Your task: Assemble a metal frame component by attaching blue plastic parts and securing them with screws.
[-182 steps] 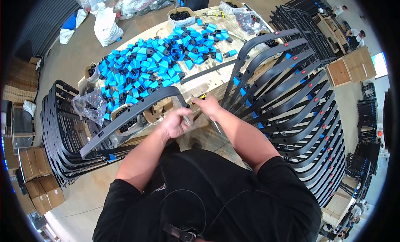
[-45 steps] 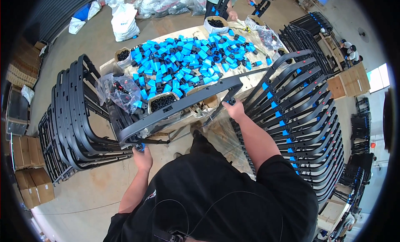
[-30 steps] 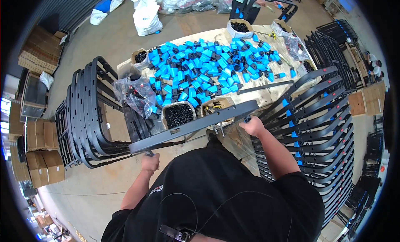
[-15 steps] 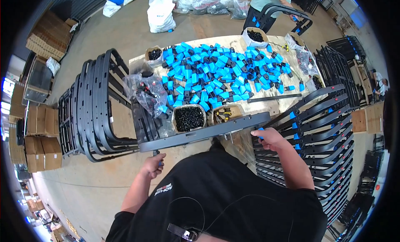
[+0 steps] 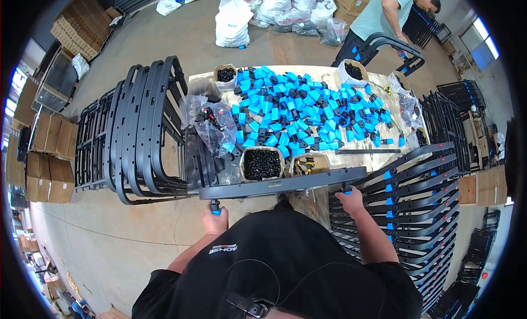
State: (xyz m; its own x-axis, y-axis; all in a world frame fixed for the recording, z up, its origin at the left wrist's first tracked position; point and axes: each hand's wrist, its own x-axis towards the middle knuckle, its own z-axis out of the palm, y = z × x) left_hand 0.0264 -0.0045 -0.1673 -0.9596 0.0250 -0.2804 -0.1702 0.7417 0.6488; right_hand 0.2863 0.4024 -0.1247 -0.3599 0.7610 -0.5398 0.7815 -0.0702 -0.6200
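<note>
A dark grey metal frame (image 5: 282,183) lies across the near edge of the table in front of me, its long bar running left to right. At the bar's left end, my left hand (image 5: 216,222) is closed around a blue and black plastic cap (image 5: 215,208) just below the frame. My right hand (image 5: 351,202) grips a similar blue and black cap (image 5: 347,190) under the right end. My fingers partly cover both caps. Beyond the bar, many loose blue and black caps (image 5: 307,110) are heaped on the wooden table (image 5: 357,161).
Behind the bar stand a box of small black parts (image 5: 262,164) and a box with yellow-handled tools (image 5: 310,164). Grey frames (image 5: 129,127) stand stacked at left; more frames with blue caps (image 5: 422,209) are at right. Across the table, a person (image 5: 379,22) holds another frame (image 5: 392,42).
My left hand has come up to the bar's left end, and its cap now sits against the frame. The right hand's cap is upright beneath the bar. The whole view has shifted.
</note>
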